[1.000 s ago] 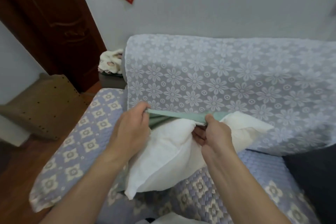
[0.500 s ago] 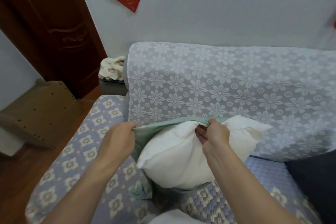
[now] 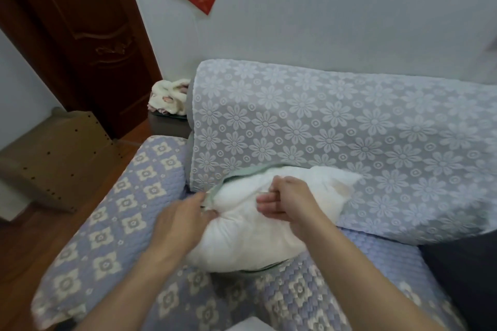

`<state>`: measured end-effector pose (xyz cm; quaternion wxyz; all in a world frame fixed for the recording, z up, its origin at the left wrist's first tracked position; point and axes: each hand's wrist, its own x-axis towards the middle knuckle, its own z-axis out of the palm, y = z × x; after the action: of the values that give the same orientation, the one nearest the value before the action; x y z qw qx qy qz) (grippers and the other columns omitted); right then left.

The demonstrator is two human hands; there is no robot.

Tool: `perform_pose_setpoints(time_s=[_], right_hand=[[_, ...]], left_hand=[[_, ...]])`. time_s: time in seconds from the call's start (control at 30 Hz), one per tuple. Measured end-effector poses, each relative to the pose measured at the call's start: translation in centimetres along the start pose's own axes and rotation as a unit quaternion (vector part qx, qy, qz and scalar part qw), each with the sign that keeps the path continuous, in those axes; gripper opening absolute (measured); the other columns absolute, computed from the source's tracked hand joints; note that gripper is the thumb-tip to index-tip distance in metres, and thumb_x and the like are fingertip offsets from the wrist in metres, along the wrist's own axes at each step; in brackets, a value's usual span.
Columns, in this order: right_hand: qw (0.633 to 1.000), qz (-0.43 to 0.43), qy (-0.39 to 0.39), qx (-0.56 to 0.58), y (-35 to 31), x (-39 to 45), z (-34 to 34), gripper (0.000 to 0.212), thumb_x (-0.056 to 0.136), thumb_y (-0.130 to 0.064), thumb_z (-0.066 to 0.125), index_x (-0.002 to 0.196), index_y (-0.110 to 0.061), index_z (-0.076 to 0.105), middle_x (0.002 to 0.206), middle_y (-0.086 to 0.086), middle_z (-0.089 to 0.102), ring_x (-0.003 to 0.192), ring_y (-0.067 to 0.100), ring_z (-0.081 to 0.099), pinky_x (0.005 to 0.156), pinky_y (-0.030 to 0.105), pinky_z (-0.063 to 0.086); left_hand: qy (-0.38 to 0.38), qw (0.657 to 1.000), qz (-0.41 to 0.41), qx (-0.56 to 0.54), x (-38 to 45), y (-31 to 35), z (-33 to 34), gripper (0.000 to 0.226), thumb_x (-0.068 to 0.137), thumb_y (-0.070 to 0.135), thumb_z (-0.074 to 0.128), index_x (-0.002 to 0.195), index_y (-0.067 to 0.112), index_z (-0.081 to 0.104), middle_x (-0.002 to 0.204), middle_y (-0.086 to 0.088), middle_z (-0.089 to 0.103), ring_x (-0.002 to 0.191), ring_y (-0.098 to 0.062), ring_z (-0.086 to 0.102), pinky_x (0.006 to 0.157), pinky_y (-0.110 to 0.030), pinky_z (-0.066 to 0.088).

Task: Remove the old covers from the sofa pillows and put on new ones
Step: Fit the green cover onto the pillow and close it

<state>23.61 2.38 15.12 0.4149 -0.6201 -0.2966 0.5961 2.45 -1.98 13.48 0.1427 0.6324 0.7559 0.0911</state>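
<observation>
A white pillow [image 3: 250, 239] lies on the sofa seat [image 3: 113, 223] against the backrest. A pale green cover [image 3: 242, 172] shows as an edge along the pillow's top left, and a strip of it peeks out under the pillow's front. My left hand [image 3: 183, 223] pinches the green edge at the pillow's left corner. On top of the pillow, my right hand [image 3: 287, 201] has its fingers curled toward the palm, with no cloth visible in them.
The sofa backrest [image 3: 336, 137] wears a lilac floral lace throw. A dark cushion [image 3: 462, 277] sits at the right. Left of the sofa are a small table with a cream bundle [image 3: 169, 97], a brown box [image 3: 59, 158] and a wooden door [image 3: 88, 35].
My right hand let go of the green cover's edge and now lies curled on the pillow. My left hand moved down to the pillow's left corner. The pillow dropped lower on the seat.
</observation>
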Motion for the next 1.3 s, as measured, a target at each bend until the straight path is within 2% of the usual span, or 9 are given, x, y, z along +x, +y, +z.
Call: perform_pose_setpoints(time_s=[0.1,0.2,0.37,0.6,0.73,0.93,1.07,1.17,1.3], right_hand=[[0.852,-0.287,0.074,-0.432,0.3,1.2,-3.3,0.020,0.097,-0.035,0.054,0.090,-0.017,0.058,0.085,0.000,0.069,0.085,0.025,0.064,0.080,0.041,0.052],[0.758,-0.263,-0.018,-0.597,-0.6,3.6,-5.4,0.059,0.091,-0.058,0.056,0.142,-0.030,0.047,0.146,-0.001,0.046,0.136,0.026,0.038,0.111,0.044,0.033],[0.839,-0.009,-0.152,-0.522,-1.8,6.8,-11.0,0.077,0.087,-0.056,0.065,0.154,-0.035,0.033,0.159,-0.003,0.036,0.142,0.022,0.038,0.118,0.042,0.030],[0.948,0.163,-0.179,-0.206,4.4,6.3,-16.1,0.068,0.069,-0.063,0.079,0.122,-0.021,0.067,0.113,0.009,0.073,0.107,0.034,0.067,0.092,0.053,0.055],[0.975,0.165,-0.099,-0.111,8.7,4.5,-17.0,0.019,0.100,-0.006,0.053,0.116,-0.003,0.063,0.091,0.010,0.069,0.085,0.026,0.059,0.073,0.039,0.051],[0.986,0.110,-0.038,-0.124,9.0,5.1,-15.8,0.026,0.103,-0.011,0.052,0.127,-0.008,0.059,0.104,0.011,0.066,0.091,0.027,0.061,0.070,0.035,0.053],[0.970,0.077,0.012,-0.231,6.8,4.2,-15.4,0.026,0.103,-0.004,0.047,0.126,0.005,0.056,0.129,0.012,0.057,0.102,0.032,0.059,0.085,0.031,0.054],[0.915,-0.120,0.085,-0.376,0.6,2.4,-15.1,0.029,0.100,-0.006,0.049,0.076,-0.014,0.061,0.085,0.007,0.068,0.075,0.026,0.056,0.062,0.032,0.043],[0.839,-0.294,0.192,-0.415,-3.7,-2.7,-12.7,0.023,0.091,0.001,0.048,0.080,-0.017,0.057,0.078,-0.002,0.060,0.074,0.024,0.052,0.062,0.035,0.036]], left_hand=[[0.053,0.998,0.010,-0.017,0.9,-2.7,-0.1,0.021,0.094,0.050,0.058,0.099,0.030,0.065,0.091,0.001,0.073,0.089,-0.030,0.067,0.072,-0.040,0.053],[0.080,0.996,0.031,-0.015,1.0,-3.0,0.3,0.016,0.093,0.046,0.061,0.091,0.031,0.065,0.081,0.002,0.071,0.082,-0.029,0.066,0.062,-0.037,0.048],[0.118,0.991,0.042,-0.051,0.4,-2.4,1.2,0.021,0.093,0.041,0.067,0.112,0.036,0.074,0.098,0.004,0.077,0.093,-0.025,0.069,0.072,-0.036,0.052],[0.165,0.970,0.048,-0.170,0.6,-1.9,2.5,0.029,0.085,0.050,0.061,0.104,0.037,0.078,0.090,0.013,0.078,0.081,-0.015,0.071,0.069,-0.037,0.058],[0.176,0.964,0.041,-0.194,1.1,-2.7,2.2,0.014,0.089,0.038,0.072,0.101,0.036,0.080,0.090,0.018,0.077,0.082,-0.011,0.071,0.070,-0.034,0.057],[0.157,0.965,0.052,-0.205,1.6,-3.0,2.0,0.013,0.089,0.031,0.075,0.101,0.033,0.080,0.093,0.017,0.077,0.087,-0.009,0.071,0.078,-0.034,0.057],[0.122,0.965,0.051,-0.226,0.6,-3.3,1.6,0.021,0.086,0.038,0.076,0.081,0.058,0.070,0.086,0.026,0.074,0.082,0.001,0.069,0.073,-0.029,0.055],[0.135,0.966,0.042,-0.217,0.1,-4.0,1.9,0.025,0.082,0.047,0.071,0.074,0.069,0.063,0.080,0.026,0.073,0.078,0.000,0.068,0.070,-0.031,0.055],[0.174,0.961,0.003,-0.215,0.6,-4.1,1.2,0.004,0.085,0.043,0.071,0.083,0.039,0.070,0.074,0.016,0.070,0.071,-0.008,0.065,0.063,-0.038,0.054]])
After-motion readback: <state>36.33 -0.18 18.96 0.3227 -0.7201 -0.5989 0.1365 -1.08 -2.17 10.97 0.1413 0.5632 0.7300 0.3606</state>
